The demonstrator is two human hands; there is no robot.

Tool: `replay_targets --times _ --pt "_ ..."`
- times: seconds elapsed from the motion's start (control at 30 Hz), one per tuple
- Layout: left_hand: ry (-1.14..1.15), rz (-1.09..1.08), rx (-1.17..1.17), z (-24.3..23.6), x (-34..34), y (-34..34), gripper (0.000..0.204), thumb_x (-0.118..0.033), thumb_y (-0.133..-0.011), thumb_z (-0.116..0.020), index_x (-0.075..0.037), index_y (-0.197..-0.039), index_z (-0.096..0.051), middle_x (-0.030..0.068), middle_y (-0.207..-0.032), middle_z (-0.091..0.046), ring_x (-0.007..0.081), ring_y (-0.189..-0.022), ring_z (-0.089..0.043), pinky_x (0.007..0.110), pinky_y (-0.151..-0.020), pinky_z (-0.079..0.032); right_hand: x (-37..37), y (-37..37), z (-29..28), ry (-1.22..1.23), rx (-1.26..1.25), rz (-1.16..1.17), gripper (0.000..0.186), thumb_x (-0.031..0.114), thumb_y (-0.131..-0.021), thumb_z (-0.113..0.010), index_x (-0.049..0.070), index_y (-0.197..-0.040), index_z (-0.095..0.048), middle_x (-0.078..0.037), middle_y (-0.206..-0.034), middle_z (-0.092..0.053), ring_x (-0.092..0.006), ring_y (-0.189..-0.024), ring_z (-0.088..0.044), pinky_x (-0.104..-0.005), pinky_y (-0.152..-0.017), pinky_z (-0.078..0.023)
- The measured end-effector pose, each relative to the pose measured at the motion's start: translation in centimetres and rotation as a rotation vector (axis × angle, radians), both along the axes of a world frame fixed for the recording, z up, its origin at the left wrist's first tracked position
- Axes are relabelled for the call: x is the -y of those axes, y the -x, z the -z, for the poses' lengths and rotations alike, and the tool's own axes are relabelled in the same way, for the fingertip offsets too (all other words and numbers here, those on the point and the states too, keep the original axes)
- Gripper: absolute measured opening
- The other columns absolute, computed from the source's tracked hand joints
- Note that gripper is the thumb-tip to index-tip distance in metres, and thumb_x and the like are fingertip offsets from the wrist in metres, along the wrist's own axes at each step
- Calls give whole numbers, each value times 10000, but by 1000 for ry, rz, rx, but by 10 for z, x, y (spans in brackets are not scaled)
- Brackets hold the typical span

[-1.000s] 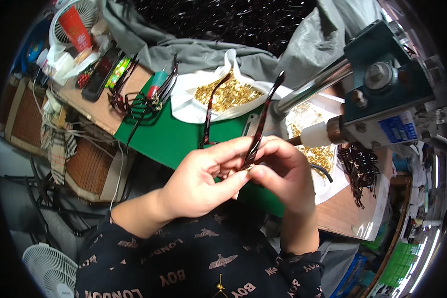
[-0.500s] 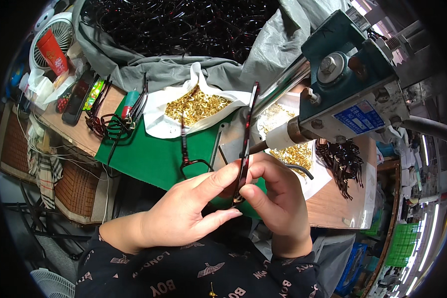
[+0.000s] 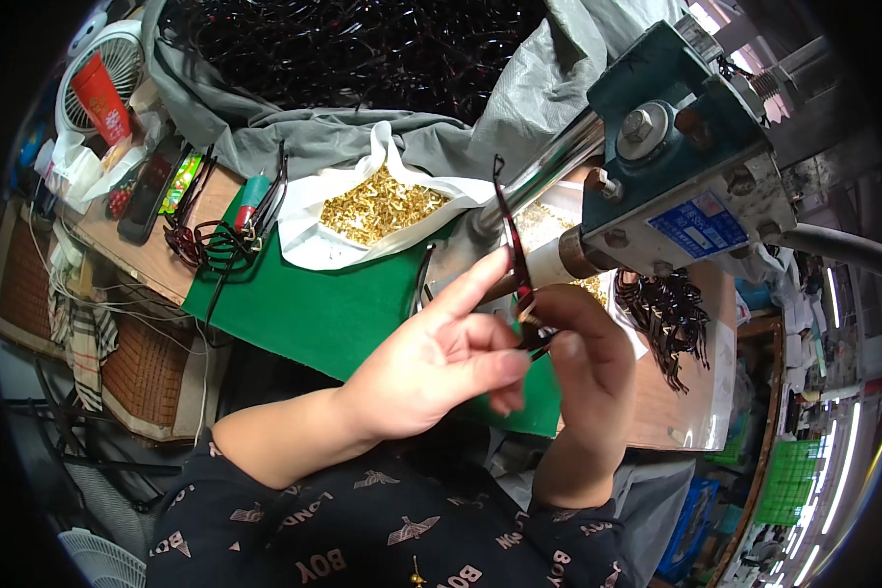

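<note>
My right hand [image 3: 590, 377] pinches a dark red eyeglass frame [image 3: 516, 250] near the hinge, with one temple standing up and away from me. My left hand [image 3: 416, 377] is beside it, index finger stretched out alongside the temple, thumb apart and the other fingers loosely bent. A second dark temple end [image 3: 424, 272] shows beyond my left index finger; whether it belongs to the same frame I cannot tell. Most of the frame's front is hidden by my fingers. Just past the hands is a press-like machine [image 3: 671, 186] with a white collar on its shaft.
A white sheet with small gold metal parts [image 3: 377, 208] lies on the green mat [image 3: 304, 314]. Dark eyeglass frames [image 3: 343, 49] are heaped at the back. More frames [image 3: 227, 245] and a red-and-teal tool [image 3: 250, 204] are at left. Dark pieces [image 3: 668, 318] lie at right.
Both hands were on the frame; my left fingers have come apart from it. The frame has turned and shifted right with my right hand, its temple now leaning left.
</note>
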State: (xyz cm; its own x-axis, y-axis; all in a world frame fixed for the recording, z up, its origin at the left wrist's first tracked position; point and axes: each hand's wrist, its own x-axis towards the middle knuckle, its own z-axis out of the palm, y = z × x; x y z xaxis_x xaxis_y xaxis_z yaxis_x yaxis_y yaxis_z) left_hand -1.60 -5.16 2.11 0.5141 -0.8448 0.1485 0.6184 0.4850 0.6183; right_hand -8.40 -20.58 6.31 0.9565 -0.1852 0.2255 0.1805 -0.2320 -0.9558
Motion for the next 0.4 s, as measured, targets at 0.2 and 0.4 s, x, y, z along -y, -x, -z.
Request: replay_targets --times 0.2,0.4 --pt "55 -87 28 0 45 -5 752 -46 -935 -529 -162 -1495 -40 96 -847 -614 159 -786 -621 300 -727 -509 27 19 -11 211 227 303 290 149 -897 -536 -52 -1103 -569 -142 -1087 -604 -189 -983 -570 -323 -891 -437" --pt "3 -149 49 0 55 -5 735 -48 -941 -518 -167 -1494 -49 99 -824 -626 153 -778 -630 299 -717 -516 70 11 -106 364 848 296 511 388 -891 -559 -20 -1197 -522 -164 -1158 -556 -273 -1121 -523 -403 -959 -445"
